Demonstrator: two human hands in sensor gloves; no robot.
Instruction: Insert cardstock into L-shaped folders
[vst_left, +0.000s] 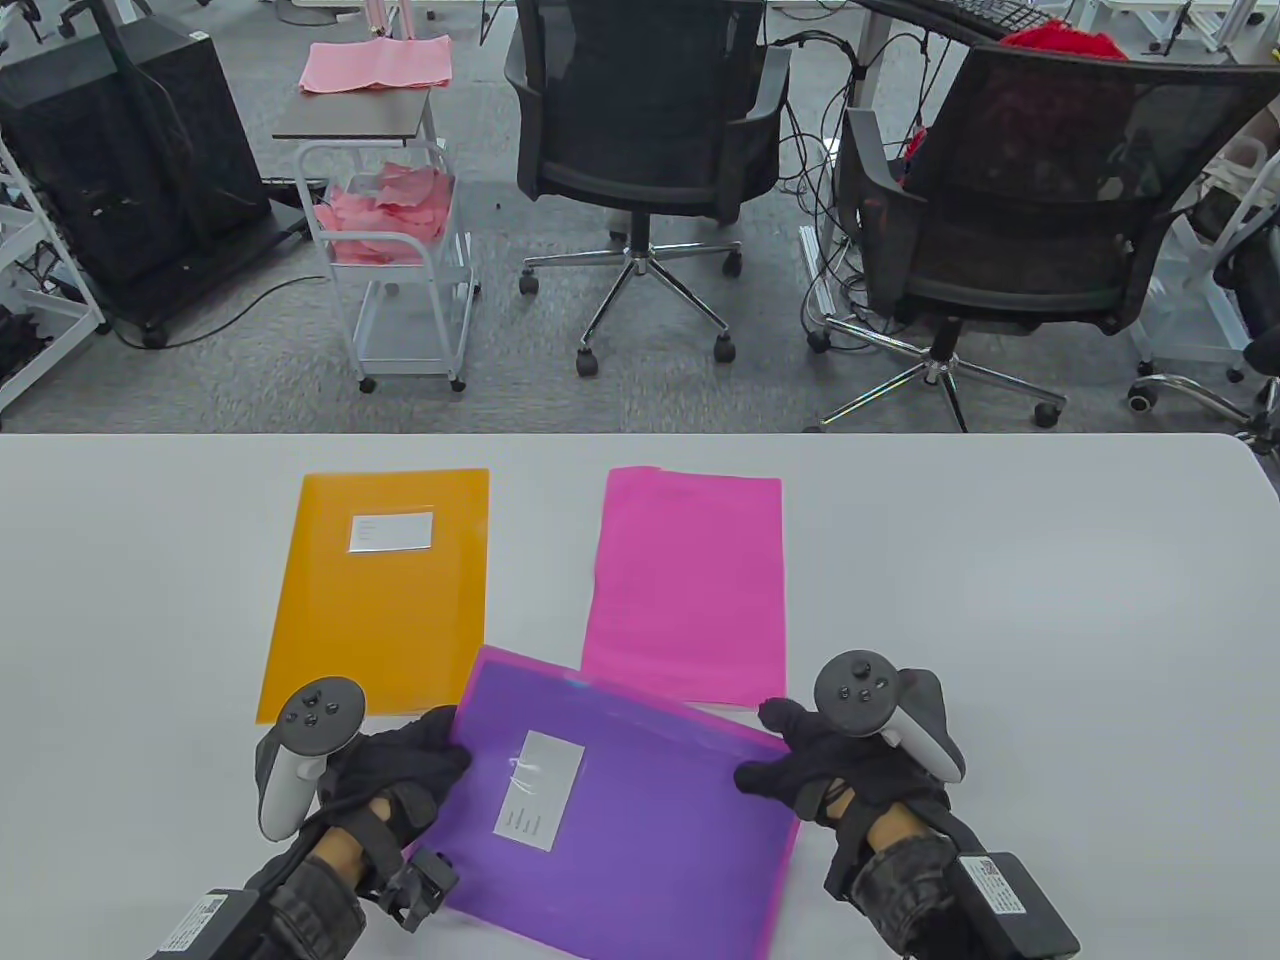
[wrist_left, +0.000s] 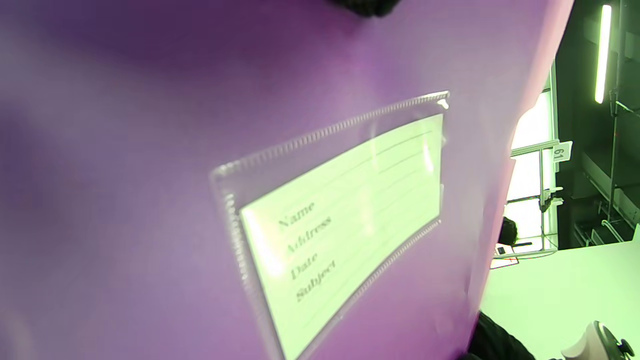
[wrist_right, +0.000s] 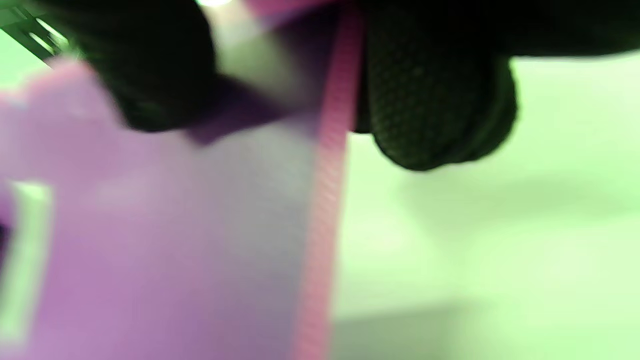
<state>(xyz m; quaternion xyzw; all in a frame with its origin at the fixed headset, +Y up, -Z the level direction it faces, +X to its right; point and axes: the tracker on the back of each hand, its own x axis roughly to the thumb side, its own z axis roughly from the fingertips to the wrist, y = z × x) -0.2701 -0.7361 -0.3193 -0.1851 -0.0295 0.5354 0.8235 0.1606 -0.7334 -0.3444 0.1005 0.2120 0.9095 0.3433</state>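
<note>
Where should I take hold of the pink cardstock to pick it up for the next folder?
Probably by the pink cardstock's near right corner, coming from the right with the right hand. The sheet lies flat on the table, and the purple folder overlaps its near edge, so that corner beside the right hand looks most reachable. The orange folder leaves the far edge free too.

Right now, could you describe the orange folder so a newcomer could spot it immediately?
On the white table, look to the far left of the three coloured sheets. The orange folder lies flat there, untouched, left of the pink cardstock. Unlike the purple folder, no hand holds it.
</note>
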